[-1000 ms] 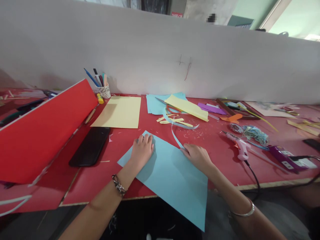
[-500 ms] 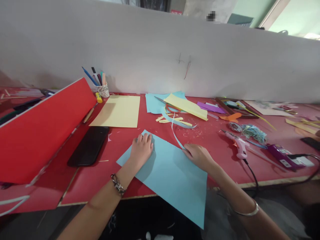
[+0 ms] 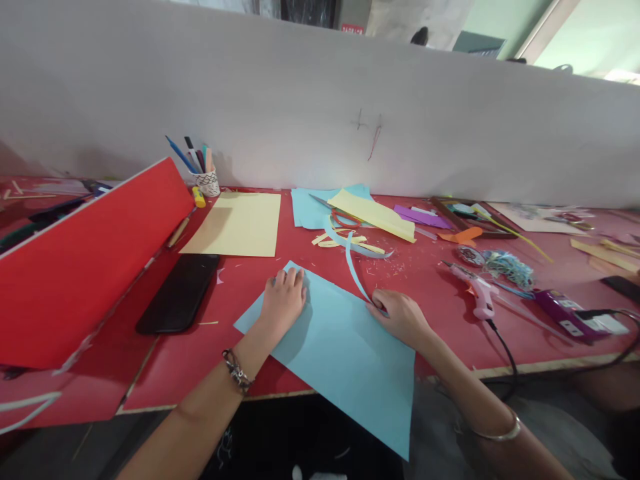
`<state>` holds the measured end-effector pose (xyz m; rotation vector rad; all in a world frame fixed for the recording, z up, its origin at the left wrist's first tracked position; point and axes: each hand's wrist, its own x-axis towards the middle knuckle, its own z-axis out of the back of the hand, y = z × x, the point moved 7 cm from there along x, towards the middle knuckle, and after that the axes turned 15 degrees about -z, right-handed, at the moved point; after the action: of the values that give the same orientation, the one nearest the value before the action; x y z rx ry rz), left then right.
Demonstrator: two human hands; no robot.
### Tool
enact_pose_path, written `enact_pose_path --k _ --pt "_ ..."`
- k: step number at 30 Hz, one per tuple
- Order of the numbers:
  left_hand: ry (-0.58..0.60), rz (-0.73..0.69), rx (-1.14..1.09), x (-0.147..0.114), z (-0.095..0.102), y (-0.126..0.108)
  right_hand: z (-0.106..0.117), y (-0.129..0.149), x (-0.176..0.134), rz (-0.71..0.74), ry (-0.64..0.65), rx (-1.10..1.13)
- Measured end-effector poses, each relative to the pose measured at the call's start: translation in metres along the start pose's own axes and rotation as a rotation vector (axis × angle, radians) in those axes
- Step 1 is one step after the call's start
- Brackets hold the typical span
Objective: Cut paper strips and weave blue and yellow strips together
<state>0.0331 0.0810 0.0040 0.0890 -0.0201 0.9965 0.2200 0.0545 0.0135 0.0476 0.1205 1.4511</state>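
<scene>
Left hand (image 3: 284, 300), centre of the frame: laid over the upper left part of the blue sheet (image 3: 350, 367), fingers spread slightly and curled; its grip is clasped round nothing and bears down on the paper. The blue sheet lies slantwise from the centre to the lower centre right, its lower corner overhanging the front edge. A narrow blue strip (image 3: 353, 263) rises from its upper edge to the right hand (image 3: 400, 317), right of centre, whose grip is pinched on the strip's lower end. Whether the sheet's edge is also caught there cannot be told.

Judgement: the step appears to be parting the strip from the sheet. Firm, even pressure on the left and a pinch close to the parting point should serve best; a hasty pull could let the width wander or tear the paper.

Surface (image 3: 235, 287), red, littered with scraps. A red board (image 3: 100, 267) leans at far left, then a black phone (image 3: 180, 293), a pen cup (image 3: 206, 183) and a pale yellow sheet (image 3: 240, 223). Scissors (image 3: 321, 201) lie at upper centre; a pink glue gun (image 3: 483, 297) and a purple power strip (image 3: 567, 313) lie at right.

Room: a pale partition (image 3: 250, 100) spans the upper frame; a light green wall shows at upper right.
</scene>
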Motion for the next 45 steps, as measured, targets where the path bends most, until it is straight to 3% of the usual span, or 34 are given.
enact_pose_path --k 11,17,24,35,40,45 --pt "0.004 0.012 0.005 0.000 0.002 0.000 -0.002 -0.008 0.003 -0.040 -0.001 -0.024" --pt "0.007 0.013 0.011 -0.001 0.000 0.000 0.000 -0.013 0.001 -0.157 -0.062 -0.046" --pt "0.005 0.011 0.002 0.000 0.000 0.000 -0.001 -0.018 -0.003 0.011 -0.041 0.020" --pt "0.001 0.012 0.000 0.000 0.001 0.000 -0.002 -0.029 -0.002 -0.127 -0.088 -0.009" --pt "0.003 0.009 0.005 0.000 -0.001 0.000 0.000 -0.029 -0.007 0.000 -0.087 0.022" --pt "-0.008 0.003 0.013 0.000 0.001 0.000 -0.002 -0.039 -0.008 -0.018 -0.030 0.001"
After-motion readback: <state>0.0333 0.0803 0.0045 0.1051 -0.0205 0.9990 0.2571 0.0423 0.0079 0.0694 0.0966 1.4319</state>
